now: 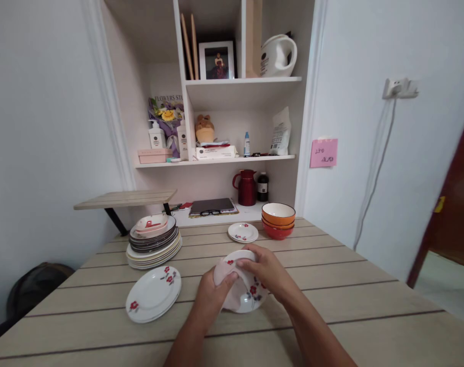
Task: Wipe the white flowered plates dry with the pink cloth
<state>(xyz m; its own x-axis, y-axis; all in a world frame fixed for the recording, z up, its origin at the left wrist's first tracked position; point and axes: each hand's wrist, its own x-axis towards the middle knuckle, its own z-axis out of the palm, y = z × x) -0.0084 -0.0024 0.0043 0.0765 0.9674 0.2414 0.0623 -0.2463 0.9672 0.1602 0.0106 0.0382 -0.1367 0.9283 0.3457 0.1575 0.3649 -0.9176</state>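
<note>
While left hand (213, 291) holds cloth (234, 298), right hand (269, 267) grips plate (251, 285)

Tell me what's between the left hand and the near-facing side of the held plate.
In the head view, a pale cloth lies between the left hand and the flowered plate; the plate's underside is hidden.

"250" on note (324, 154); "FLOWERS" above bouquet (168, 115)
</note>
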